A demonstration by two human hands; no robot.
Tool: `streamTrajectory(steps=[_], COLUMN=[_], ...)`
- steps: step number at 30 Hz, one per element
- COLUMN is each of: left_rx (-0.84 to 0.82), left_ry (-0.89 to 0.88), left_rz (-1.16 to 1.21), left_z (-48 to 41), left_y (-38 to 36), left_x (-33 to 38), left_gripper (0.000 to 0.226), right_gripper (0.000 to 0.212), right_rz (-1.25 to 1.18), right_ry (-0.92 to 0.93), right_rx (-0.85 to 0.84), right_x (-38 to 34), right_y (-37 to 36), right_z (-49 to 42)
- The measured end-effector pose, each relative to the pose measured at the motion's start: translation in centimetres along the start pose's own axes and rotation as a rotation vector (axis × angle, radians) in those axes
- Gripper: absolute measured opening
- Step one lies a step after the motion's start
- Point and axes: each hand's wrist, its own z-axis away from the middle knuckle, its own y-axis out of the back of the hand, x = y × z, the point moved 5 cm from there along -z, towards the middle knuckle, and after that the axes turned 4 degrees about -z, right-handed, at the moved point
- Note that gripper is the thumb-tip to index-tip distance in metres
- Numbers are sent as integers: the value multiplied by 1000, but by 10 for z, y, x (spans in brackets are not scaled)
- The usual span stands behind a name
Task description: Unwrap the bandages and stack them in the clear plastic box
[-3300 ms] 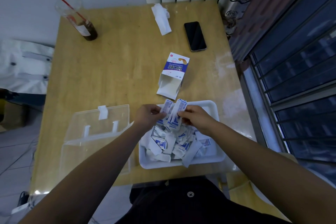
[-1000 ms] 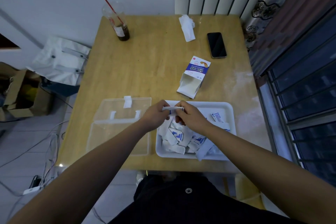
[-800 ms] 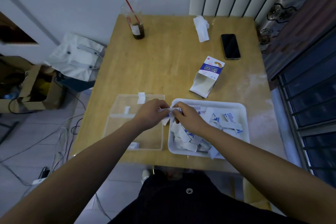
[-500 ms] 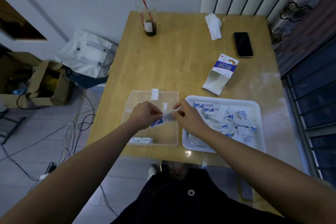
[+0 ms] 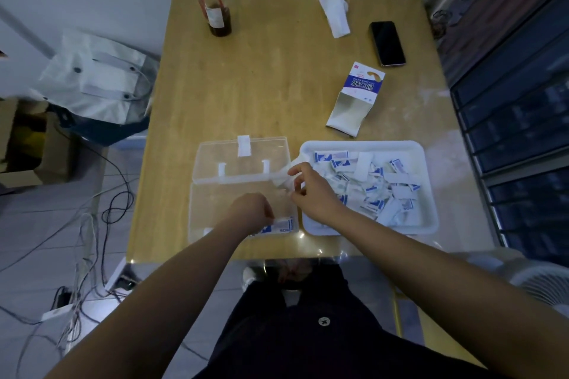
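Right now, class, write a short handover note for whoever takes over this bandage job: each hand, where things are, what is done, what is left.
Left hand: inside the clear plastic box, fingers curled on a blue-and-white packet at the box's near right corner.
Right hand: pinches a white paper piece over the box's right edge.
Done: hardly anything is stacked in the box.
Left: the pile of packets in the white tray, to be unwrapped and stacked.
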Motion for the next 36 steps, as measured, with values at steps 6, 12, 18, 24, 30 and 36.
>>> streamTrajectory(steps=[6,12,18,24,30,36], left_rx=[42,-38,62,532,405,69], left_ry=[-83,-146,-127,-123,-407,-376], left_rz=[-100,-78,-15,90,184,-81], left_z=[0,5,11,32,12,-27], left_y=[-1,-5,8,60,68,25], left_x=[7,10,13,38,106,148], left_gripper=[16,24,28,27,12,35], right_gripper=[33,34,31,16,16,33], right_rz=[3,2,-33,-107,38,339], right_ry=[14,22,35,-48,-194,-131], right_rx=[0,-16,-67,50,108,-133], right_x=[1,3,3,23,71,87], right_y=[2,2,6,55,120,115], right_z=[0,-3,-2,-9,-2,7])
